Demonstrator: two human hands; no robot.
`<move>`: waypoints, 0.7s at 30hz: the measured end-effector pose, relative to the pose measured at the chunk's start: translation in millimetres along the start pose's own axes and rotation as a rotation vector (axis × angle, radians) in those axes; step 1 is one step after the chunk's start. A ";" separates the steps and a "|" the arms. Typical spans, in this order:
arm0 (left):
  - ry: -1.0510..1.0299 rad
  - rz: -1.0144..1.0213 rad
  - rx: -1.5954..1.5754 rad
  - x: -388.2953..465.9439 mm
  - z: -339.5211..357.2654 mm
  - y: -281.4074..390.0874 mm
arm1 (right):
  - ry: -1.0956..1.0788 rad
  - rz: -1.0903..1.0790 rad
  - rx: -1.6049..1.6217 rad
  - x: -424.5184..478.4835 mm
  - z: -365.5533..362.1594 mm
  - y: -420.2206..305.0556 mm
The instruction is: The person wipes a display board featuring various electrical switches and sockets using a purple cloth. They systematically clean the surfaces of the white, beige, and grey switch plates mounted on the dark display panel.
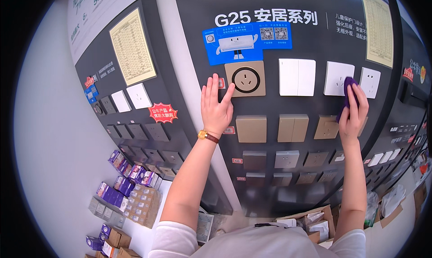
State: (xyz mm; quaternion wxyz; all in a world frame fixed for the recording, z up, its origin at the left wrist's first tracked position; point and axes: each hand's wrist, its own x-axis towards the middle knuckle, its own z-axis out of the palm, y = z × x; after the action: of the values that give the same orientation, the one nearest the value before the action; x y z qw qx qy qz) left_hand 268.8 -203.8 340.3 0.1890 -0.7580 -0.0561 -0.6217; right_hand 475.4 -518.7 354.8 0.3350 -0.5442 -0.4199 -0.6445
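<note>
My left hand (217, 104) lies flat with its fingers spread on the dark display panel (216, 67), just left of a gold wall socket with a black ring (245, 78); a watch with a brown strap is on that wrist. A purple cloth (349, 89) is bunched in my right hand (354, 111), pressed against the right edge of a white wall socket (339, 78). Another white socket (370, 82) is beside this hand, on its right. A white double switch (297, 77) sits between the two hands. Below the right hand, a gold socket (325, 127) is partly covered.
Rows of gold and grey switches (287, 159) continue down the panel. A blue card (233, 43) is fixed above the gold socket. Left stands another display panel (135, 96), with purple boxes (109, 194) below it. An open cardboard box (329, 221) is on the floor near me.
</note>
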 end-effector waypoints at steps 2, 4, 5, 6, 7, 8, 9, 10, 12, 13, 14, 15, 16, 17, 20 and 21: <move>0.002 0.002 0.009 -0.8 0.7 -1.6 | 0.025 0.025 0.061 23.3 10.0 -9.9; 0.002 0.005 0.006 -1.1 1.7 -1.3 | 0.022 0.046 0.117 41.0 22.3 -17.3; 0.004 0.006 0.007 -0.8 2.1 -1.4 | -0.016 0.044 0.137 47.2 27.3 -20.8; 0.001 0.006 0.012 -0.2 2.5 -1.4 | -0.068 0.016 0.094 49.9 33.1 -22.3; -0.001 0.006 0.016 -0.3 2.5 -1.1 | -0.120 -0.012 0.051 49.6 38.7 -24.2; -0.004 0.007 0.021 0.1 2.8 -0.9 | -0.142 -0.052 0.009 48.2 39.8 -27.6; -0.001 0.008 0.025 -0.6 2.9 -1.7 | -0.158 -0.100 -0.020 44.4 43.1 -29.8; 0.002 0.010 0.030 -1.1 2.9 -2.7 | -0.168 -0.095 -0.029 38.6 43.5 -32.7; 0.002 0.009 0.024 -0.9 2.2 -3.0 | -0.190 -0.112 -0.055 24.5 42.7 -36.5; -0.003 0.008 0.011 0.1 0.9 -1.3 | -0.205 -0.134 -0.072 15.6 40.8 -33.3; -0.007 0.007 -0.003 0.6 0.1 -0.1 | -0.220 -0.155 -0.090 8.4 37.8 -29.6; -0.008 0.010 -0.001 0.7 -0.4 -0.1 | -0.247 -0.192 -0.098 2.7 34.2 -25.8; -0.008 0.014 0.000 0.8 -0.9 -0.1 | -0.274 -0.230 -0.105 -2.4 30.6 -21.6; -0.009 0.018 0.002 1.1 -1.5 -0.2 | -0.301 -0.267 -0.113 -6.1 27.4 -18.7; 0.005 0.012 0.007 0.4 -0.9 -0.2 | -0.366 -0.316 -0.114 -10.2 13.9 -10.9; 0.005 0.013 0.010 0.2 -0.6 -0.5 | -0.384 -0.334 -0.118 -11.0 11.1 -6.9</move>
State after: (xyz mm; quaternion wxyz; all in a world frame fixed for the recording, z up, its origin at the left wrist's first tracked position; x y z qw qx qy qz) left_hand 268.1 -203.6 340.7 0.1969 -0.7557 -0.0539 -0.6223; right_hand 475.9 -506.0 343.4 0.1058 -0.5984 -0.5213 -0.5991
